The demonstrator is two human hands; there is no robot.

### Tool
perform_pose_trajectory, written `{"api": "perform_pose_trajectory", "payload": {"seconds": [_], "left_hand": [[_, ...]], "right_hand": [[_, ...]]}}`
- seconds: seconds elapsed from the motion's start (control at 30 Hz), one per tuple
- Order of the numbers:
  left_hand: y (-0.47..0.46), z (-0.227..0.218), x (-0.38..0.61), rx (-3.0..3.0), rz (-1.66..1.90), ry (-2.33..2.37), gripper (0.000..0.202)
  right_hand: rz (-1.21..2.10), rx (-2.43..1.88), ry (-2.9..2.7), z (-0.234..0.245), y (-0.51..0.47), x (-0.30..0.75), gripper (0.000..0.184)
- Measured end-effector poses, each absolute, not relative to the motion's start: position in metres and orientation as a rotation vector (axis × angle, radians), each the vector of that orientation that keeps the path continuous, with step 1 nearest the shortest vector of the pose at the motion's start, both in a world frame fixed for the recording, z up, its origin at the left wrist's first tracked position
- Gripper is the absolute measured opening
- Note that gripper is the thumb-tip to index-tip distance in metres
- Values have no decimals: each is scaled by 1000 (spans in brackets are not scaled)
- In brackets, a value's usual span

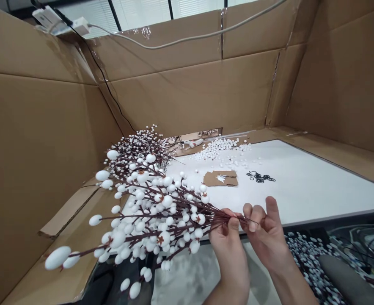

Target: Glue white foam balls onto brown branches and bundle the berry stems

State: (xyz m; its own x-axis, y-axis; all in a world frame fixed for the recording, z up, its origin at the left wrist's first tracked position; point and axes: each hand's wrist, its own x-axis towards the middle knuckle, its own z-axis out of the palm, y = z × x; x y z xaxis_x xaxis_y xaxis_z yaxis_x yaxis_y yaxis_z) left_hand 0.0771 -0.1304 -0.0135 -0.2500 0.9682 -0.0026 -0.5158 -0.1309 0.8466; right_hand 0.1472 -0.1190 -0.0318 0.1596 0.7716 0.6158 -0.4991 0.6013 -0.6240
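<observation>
My left hand [226, 237] is closed around the gathered stems of a bunch of dark brown branches with white foam berries [149, 212], which fans out to the left over the table's near edge. My right hand [265, 231] pinches the stem ends right beside the left hand, thumb and fingers pressed together; whether it holds anything besides the stems I cannot make out. Both hands hover just off the front edge of the white table [317, 182].
A second berry bunch [139, 146] lies at the table's back left. Loose white beads [221, 150], a cardboard scrap [221, 178] and small black rings [260, 177] lie on the table. Cardboard walls [190, 93] enclose it. More berry stems [307, 258] lie below right.
</observation>
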Motion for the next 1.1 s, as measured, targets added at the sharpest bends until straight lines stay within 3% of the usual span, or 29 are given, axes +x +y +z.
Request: {"api": "perform_pose_trajectory", "payload": {"seconds": [0.33, 0.5, 0.7, 1.1], "left_hand": [[-126, -23, 74, 625, 1680, 929, 33], [-125, -23, 71, 594, 1697, 938, 30], [-125, -17, 67, 456, 1645, 928, 33], [-130, -6, 55, 541, 1453, 878, 35]], "right_hand": [[483, -542, -1578, -23, -125, 162, 31], [161, -791, -1806, -15, -140, 159, 34], [-154, -799, -1885, -24, -144, 153, 32], [243, -865, -1541, -29, -159, 122, 22]]}}
